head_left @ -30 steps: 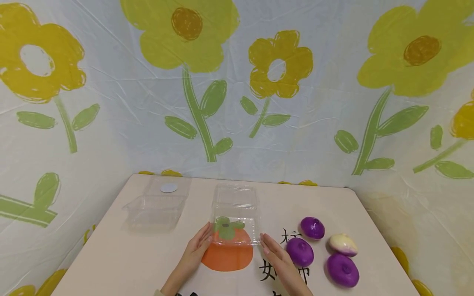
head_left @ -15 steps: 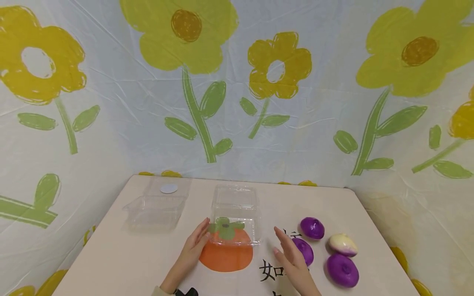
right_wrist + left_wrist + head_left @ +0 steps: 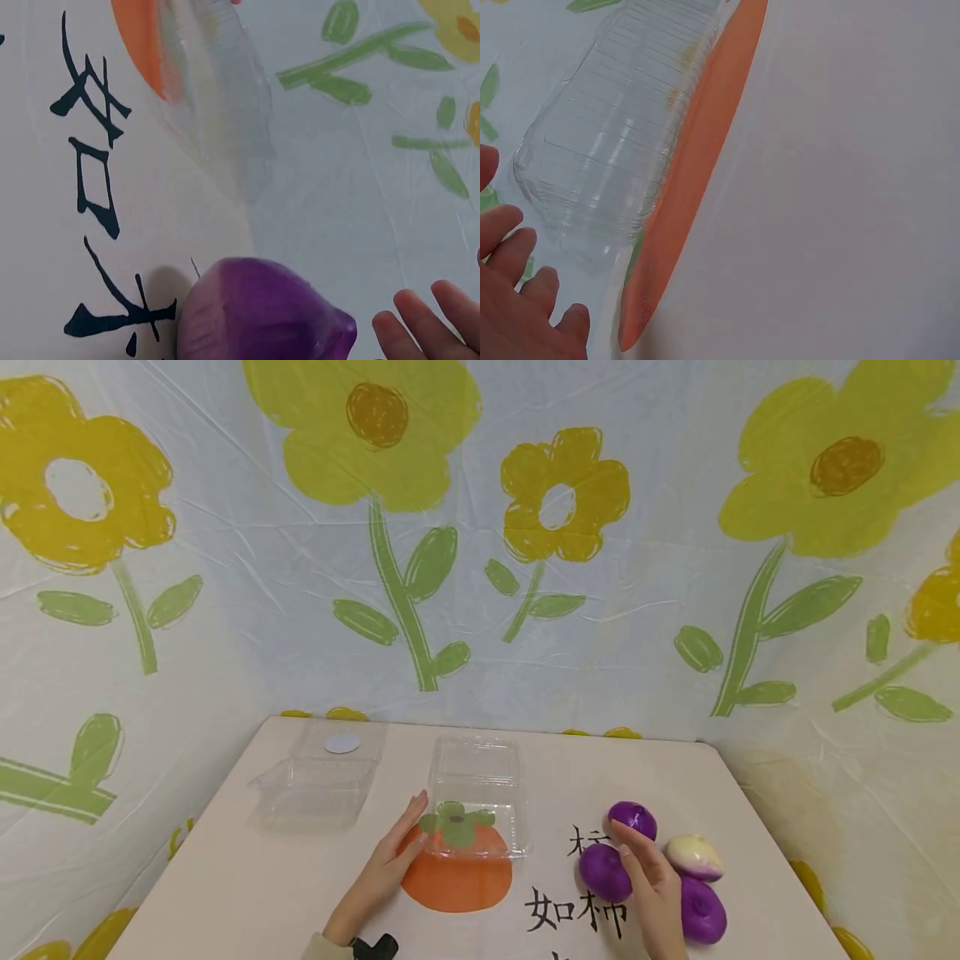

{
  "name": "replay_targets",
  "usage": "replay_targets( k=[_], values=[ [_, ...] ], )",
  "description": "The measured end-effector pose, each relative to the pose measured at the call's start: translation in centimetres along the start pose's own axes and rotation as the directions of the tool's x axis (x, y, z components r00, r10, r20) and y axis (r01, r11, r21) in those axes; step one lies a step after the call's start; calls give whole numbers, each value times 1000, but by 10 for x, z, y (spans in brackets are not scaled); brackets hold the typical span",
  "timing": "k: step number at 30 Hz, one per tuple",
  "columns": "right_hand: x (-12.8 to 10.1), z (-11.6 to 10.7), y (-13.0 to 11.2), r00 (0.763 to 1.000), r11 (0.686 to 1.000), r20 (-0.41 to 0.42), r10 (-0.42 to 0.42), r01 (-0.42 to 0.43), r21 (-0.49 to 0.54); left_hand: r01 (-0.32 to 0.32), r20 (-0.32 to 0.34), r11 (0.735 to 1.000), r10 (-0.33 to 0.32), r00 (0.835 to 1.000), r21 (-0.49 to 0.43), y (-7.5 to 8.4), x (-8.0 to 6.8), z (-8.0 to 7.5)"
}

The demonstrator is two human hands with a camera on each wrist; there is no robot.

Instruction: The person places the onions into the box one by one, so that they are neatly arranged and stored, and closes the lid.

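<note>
A clear plastic clamshell box lies open at the middle of the table, over a printed orange persimmon. My left hand lies flat, its straight fingers touching the box's left edge. The left wrist view shows the box just beyond that hand's fingers. My right hand is open and reaches over the nearest purple onion, without curling round it. In the right wrist view that onion lies left of the straight fingertips.
Two more purple onions and a white-and-purple one lie at the table's right. A second open clear box with a round white sticker sits at the back left. A flower-printed cloth hangs behind the table.
My right hand has left the box's right side and moved right to the purple onions. The left hand has stayed at the box's left edge.
</note>
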State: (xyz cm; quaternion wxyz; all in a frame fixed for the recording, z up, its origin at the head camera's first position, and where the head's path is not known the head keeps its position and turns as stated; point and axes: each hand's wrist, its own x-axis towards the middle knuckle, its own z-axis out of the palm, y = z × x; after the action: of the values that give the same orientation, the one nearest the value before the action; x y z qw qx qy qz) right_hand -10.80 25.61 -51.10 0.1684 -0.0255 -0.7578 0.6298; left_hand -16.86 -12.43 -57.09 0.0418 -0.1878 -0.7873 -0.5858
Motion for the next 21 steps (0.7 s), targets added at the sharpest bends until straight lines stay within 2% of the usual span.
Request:
replay_targets(
  k=[3,5,8,11,14,18,21],
  values=[
    [2,-5,5,997,998,-38,60,-60,-15,-63,39,997,61,997,42,-7,-1,-1],
    [2,-8,8,996,998,-50,68,-68,-2,-113,59,991,109,992,72,-12,-3,-1],
    [1,-9,9,995,997,-51,83,-83,7,-202,80,970,193,978,134,-17,-4,-2],
    [1,-9,12,995,995,-33,98,-97,13,-263,93,945,249,964,197,-19,-4,-3],
    [0,-9,18,995,995,-15,100,-100,21,-290,101,922,272,957,257,-21,-4,-3],
    [0,-9,26,996,995,6,88,-88,55,-297,97,908,281,955,295,-24,-4,-3],
    [0,-8,32,996,995,17,93,-93,41,-298,87,901,285,955,316,-24,-4,-2]
  ],
)
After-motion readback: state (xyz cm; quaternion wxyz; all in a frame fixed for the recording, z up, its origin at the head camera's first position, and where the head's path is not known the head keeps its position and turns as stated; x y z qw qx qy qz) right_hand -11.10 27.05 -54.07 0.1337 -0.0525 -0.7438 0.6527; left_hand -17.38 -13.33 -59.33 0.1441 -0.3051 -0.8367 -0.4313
